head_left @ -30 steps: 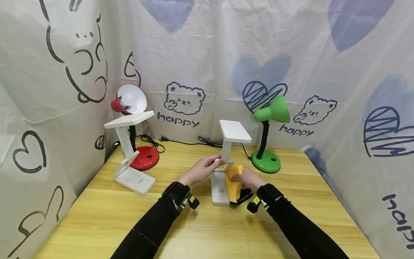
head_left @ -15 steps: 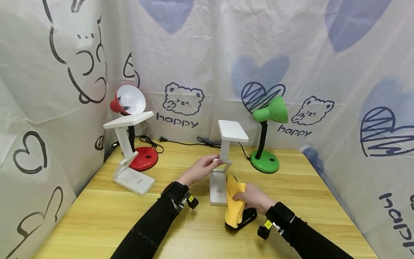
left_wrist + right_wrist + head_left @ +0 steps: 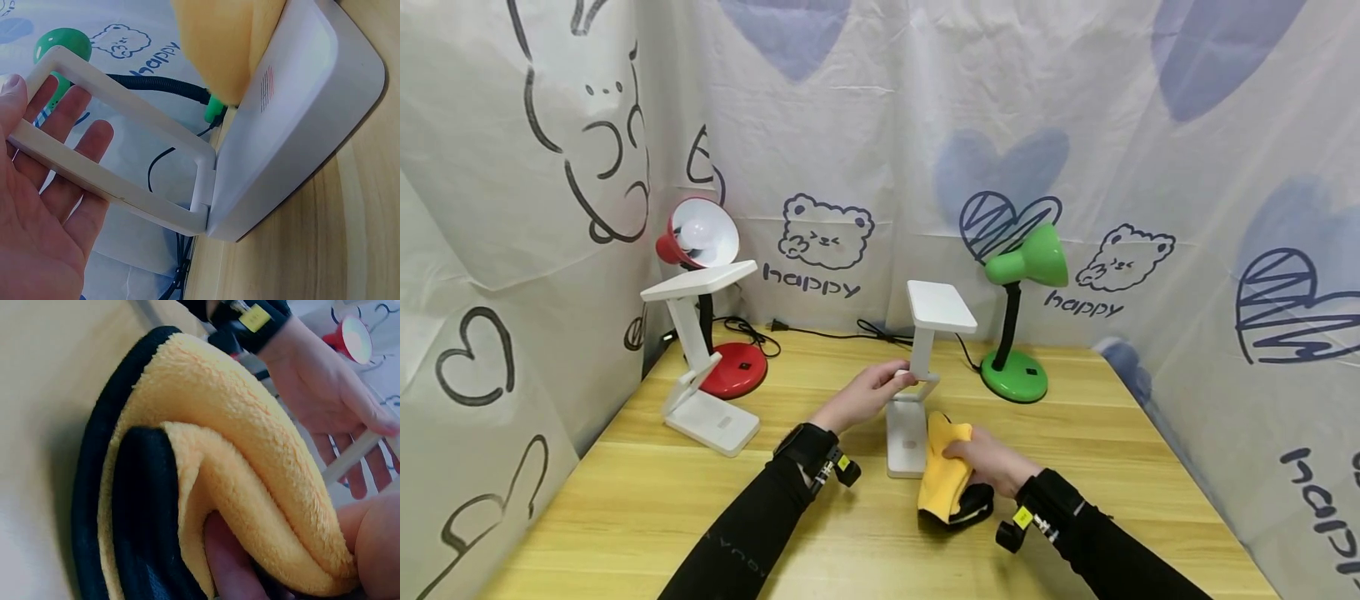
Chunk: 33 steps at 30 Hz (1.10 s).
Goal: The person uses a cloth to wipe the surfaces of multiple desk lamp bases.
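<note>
Where the yellow cloth (image 3: 946, 477) sits: just beside the base (image 3: 906, 450) of the middle white lamp (image 3: 942, 306), pinched by the right hand (image 3: 995, 459).
Shift: farther from the hinge end than a second ago, suggesting a wiping stroke.
Left hand (image 3: 861, 400): holds that lamp's folding frame (image 3: 134, 109).
Hidden: some right-hand fingers, behind folds; cloth-to-base contact unclear.

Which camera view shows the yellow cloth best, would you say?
The right wrist view: the yellow cloth fills much of it, folds and black edging clear. The head view shows it smaller, in the right hand; the left wrist view, only part.
</note>
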### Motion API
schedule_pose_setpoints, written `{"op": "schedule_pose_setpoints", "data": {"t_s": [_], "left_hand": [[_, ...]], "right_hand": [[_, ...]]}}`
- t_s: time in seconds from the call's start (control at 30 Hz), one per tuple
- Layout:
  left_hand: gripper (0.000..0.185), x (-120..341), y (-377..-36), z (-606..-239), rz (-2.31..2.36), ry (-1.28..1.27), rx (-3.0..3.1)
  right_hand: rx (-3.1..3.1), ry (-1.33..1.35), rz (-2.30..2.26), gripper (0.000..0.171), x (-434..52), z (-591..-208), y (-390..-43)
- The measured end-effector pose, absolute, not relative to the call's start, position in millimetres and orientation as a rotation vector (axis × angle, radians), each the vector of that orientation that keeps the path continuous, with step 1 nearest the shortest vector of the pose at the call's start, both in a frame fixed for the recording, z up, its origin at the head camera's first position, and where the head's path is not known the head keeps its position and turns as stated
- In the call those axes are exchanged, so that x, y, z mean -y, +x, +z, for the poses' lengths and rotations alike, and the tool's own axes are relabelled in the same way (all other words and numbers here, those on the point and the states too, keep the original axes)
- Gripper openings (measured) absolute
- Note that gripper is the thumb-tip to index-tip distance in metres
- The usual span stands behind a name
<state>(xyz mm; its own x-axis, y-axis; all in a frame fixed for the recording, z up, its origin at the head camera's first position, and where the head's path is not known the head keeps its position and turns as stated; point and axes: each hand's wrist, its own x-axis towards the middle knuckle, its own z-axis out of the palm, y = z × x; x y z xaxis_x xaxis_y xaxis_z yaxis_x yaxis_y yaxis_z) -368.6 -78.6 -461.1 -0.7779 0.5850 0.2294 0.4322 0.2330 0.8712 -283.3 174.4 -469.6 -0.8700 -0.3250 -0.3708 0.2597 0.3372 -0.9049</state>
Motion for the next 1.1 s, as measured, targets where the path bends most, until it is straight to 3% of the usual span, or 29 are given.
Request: {"op": "schedule_pose_setpoints", "data": {"t_s": [0.3,0.63,0.83,1.1], "left_hand": [[0.038,78.0,-368.2,-460.4,1.597,1.002,-2.35],[0.038,76.7,-365.8,-457.8,1.582,0.996,-2.365],[0.036,76.6,-362.8,-456.3,1.579,0.958,-2.379],[0.041,78.4,-364.0,-457.5,1.565,0.959,-2.398]], "right_hand": [[-2.114,0.05,-1.601,0.051,-171.3,-471.7,-333.9],[-2.198,0.065,-1.597,0.043,-162.5,-476.5,-377.0],[-2.245,0.032,-1.564,0.042,-163.0,-476.4,-374.9],[-2.231,-0.006,-1.561,0.042,-168.8,-475.2,-344.5]]}}
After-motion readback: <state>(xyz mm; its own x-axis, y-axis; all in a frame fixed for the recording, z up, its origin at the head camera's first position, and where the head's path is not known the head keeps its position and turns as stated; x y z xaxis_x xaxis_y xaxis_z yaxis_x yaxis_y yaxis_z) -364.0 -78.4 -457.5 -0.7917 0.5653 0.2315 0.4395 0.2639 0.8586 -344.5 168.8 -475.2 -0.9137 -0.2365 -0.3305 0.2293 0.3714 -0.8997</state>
